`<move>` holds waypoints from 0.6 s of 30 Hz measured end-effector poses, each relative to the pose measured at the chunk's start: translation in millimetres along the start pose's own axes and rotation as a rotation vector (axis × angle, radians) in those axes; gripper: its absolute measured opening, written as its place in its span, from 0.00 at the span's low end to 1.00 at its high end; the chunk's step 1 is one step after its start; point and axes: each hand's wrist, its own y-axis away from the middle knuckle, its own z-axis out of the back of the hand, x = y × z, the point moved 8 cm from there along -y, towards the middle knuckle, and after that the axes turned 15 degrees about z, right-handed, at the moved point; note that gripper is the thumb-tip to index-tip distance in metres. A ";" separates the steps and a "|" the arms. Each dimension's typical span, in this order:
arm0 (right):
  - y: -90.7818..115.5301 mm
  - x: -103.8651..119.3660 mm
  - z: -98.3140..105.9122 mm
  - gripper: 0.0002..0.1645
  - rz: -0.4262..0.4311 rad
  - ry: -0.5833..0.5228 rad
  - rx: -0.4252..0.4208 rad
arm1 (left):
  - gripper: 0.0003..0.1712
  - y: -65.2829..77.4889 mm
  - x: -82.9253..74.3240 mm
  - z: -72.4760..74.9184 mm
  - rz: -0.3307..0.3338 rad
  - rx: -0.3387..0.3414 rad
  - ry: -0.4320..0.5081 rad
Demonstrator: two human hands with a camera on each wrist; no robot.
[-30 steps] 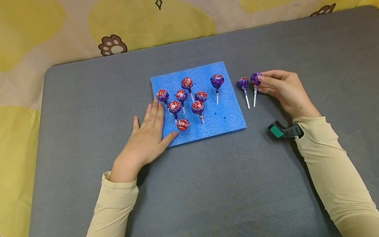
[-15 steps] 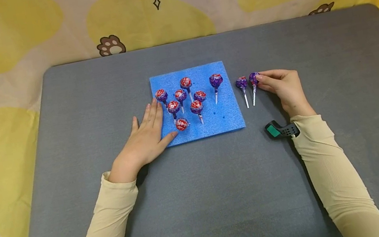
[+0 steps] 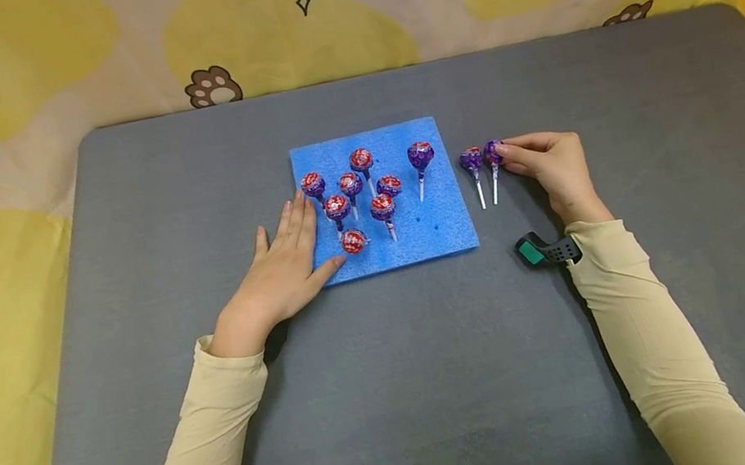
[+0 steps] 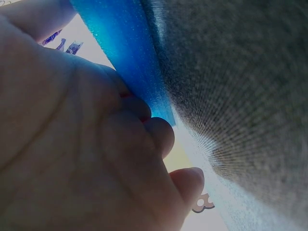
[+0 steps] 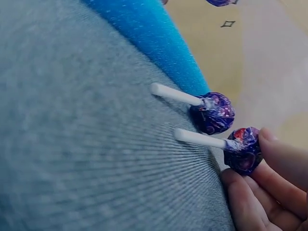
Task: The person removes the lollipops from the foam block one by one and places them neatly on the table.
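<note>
My left hand lies with straight fingers along the left edge of a blue foam board, its thumb over the near left corner. Several wrapped lollipops, purple and red, stand by their sticks in the board; one of them is apart from the cluster, toward the right. Just right of the board my right hand pinches the wrapped head of a lollipop between thumb and fingers. Its white stick points toward the near side. Close beside it on the table lies another lollipop, stick the same way.
All this is on a grey table with rounded far corners. A yellow and cream cloth with paw prints hangs behind it and to the left. On my right wrist is a black strap with a green-faced piece.
The whole head view has shifted slightly. Both hands keep their places relative to the board and the lollipops; the right hand still pinches the same lollipop.
</note>
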 end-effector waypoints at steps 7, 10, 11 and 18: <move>-0.5 3.8 -0.5 0.09 0.051 0.146 0.001 | 0.48 0.0 0.3 1.4 0.001 0.000 -0.001; -0.6 6.2 -0.7 0.12 0.073 0.238 0.019 | 0.48 -0.6 0.1 1.7 0.001 0.001 0.000; -0.6 7.0 -1.0 0.12 0.081 0.265 0.024 | 0.48 -0.9 0.1 1.8 0.002 0.001 0.000; -0.4 7.6 -0.3 0.12 0.111 0.332 0.017 | 0.48 -1.6 -0.2 1.9 0.003 0.004 0.001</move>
